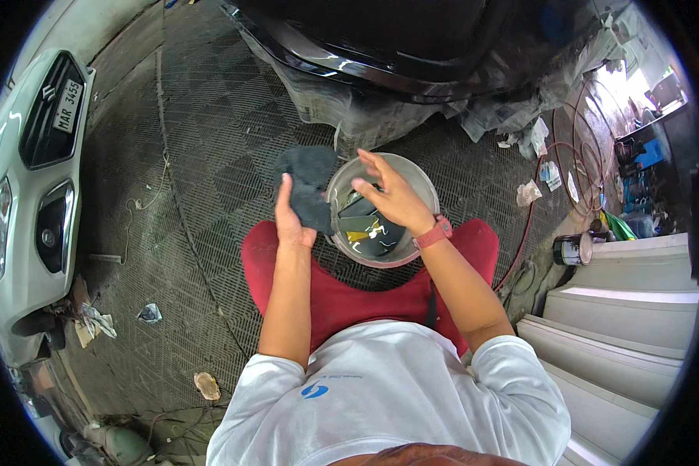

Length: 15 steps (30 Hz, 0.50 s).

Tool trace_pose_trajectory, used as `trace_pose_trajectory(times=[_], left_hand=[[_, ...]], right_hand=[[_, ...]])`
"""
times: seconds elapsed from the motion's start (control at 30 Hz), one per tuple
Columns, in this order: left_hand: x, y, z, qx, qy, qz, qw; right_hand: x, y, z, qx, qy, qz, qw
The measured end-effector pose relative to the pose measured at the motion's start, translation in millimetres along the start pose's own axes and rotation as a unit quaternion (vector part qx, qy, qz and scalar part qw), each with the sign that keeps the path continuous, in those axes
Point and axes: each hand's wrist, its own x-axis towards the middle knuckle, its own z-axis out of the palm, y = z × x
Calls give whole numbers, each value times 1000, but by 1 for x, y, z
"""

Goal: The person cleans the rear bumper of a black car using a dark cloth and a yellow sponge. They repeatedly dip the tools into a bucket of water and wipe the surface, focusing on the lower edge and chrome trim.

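My left hand [291, 219] is closed on the edge of a dark grey sheet [307, 167], thumb lying along it. The sheet is soft-edged and slightly blurred; I cannot tell if it is cloth or abrasive paper. It hangs over the left rim of a round light-grey bucket [422, 180] between my knees. Above the bucket's right side is my right hand [396, 198], fingers apart and holding nothing. Inside the bucket, water reflects light around a dark rounded piece and a flat olive-grey piece [359, 224] with a yellow patch.
A black car panel [412, 62] draped with translucent plastic sheeting [349, 113] stands just ahead. A white car [35, 194] is on the left. At right are a red hose [530, 233], a paint can [573, 249] and stacked white panels [621, 311]. Dark matting [202, 155] covers the floor.
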Motion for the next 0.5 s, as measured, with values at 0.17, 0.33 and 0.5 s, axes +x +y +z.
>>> trace_pose_trajectory(times=[0.17,0.33,0.5], left_hand=[[-26,-36,47,370,-222,-130,893],[16,-4,85,737,-125,289,598],[72,42,148,800,28,406,441]], right_hand=[[-44,40,-3,204,82,39,975],[-41,106,-45,-139,373,18,917],[2,155,-77,-355,268,92,891]])
